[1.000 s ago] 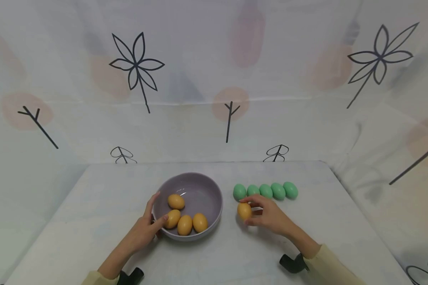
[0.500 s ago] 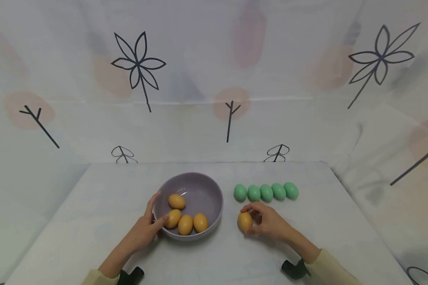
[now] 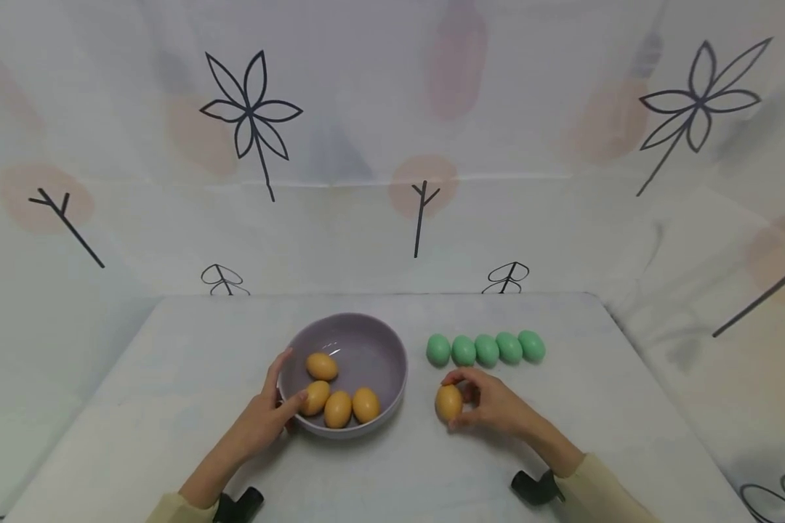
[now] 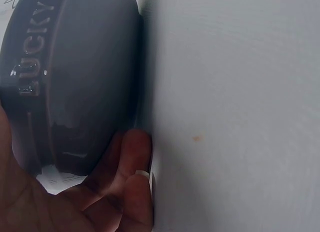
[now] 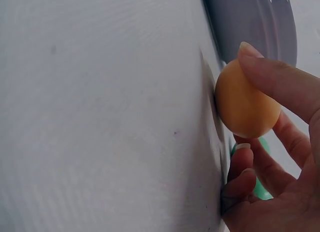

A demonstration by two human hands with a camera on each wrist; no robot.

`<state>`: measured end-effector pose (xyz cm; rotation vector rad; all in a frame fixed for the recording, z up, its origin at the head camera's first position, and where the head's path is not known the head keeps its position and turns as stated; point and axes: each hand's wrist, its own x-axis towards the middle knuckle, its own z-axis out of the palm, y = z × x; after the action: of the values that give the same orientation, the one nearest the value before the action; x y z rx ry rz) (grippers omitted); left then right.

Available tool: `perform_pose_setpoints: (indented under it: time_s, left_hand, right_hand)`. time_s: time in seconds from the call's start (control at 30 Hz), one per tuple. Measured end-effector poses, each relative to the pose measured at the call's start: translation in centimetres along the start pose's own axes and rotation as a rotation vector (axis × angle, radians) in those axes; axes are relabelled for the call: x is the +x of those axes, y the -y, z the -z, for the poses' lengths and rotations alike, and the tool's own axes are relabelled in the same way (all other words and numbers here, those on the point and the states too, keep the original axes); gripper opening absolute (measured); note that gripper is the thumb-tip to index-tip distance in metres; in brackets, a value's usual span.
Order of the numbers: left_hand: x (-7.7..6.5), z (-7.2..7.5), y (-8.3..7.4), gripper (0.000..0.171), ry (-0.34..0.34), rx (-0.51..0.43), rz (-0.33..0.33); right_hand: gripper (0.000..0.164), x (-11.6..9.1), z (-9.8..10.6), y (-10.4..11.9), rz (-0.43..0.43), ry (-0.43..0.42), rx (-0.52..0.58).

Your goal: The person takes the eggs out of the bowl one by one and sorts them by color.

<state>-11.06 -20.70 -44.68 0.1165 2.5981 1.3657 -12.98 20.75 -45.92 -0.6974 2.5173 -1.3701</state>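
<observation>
My left hand (image 3: 259,425) grips the near left side of a purple-grey bowl (image 3: 376,345), thumb over the rim and fingers outside. In the left wrist view the bowl's outer wall (image 4: 90,76) bears raised letters, with fingertips low beside it. Several orange-yellow eggs (image 3: 337,410) lie inside the bowl, mostly at its near side. To the right of the bowl, my right hand (image 3: 497,405) pinches another orange-yellow egg (image 3: 448,402) between thumb and fingers. The right wrist view shows this egg (image 5: 245,104) right at the table surface, the thumb lying across it.
Behind the right hand, several green eggs (image 3: 487,351) stand in a side-by-side row. A white cloth covers the table (image 3: 392,479), and a patterned cloth backdrop (image 3: 353,240) rises at its far edge. Dark wrist-worn devices (image 3: 535,488) sit below both forearms.
My right hand has drawn the egg nearer to the front and lower, away from the green row, then stayed there. My left hand keeps its place on the bowl.
</observation>
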Motion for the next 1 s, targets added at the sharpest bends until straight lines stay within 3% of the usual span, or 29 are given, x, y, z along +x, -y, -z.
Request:
perform_pose_setpoints:
  time_s: [0.3,0.57,1.0]
  left_hand:
    - [0.02,-0.11,-0.27,0.079,0.011,-0.039,0.003]
    - [0.07,-0.05,-0.49,0.078,-0.002,-0.008,-0.008]
    - [-0.07,-0.26,0.01,0.074,-0.042,0.013,-0.006]
  right_hand:
    - [0.064,-0.33,0.11,-0.13,-0.042,-0.003,0.022]
    - [0.069,-0.42,-0.02,0.01,0.034,0.009,0.026]
    - [0.061,-0.27,-0.58,0.46,-0.022,-0.019,0.032]
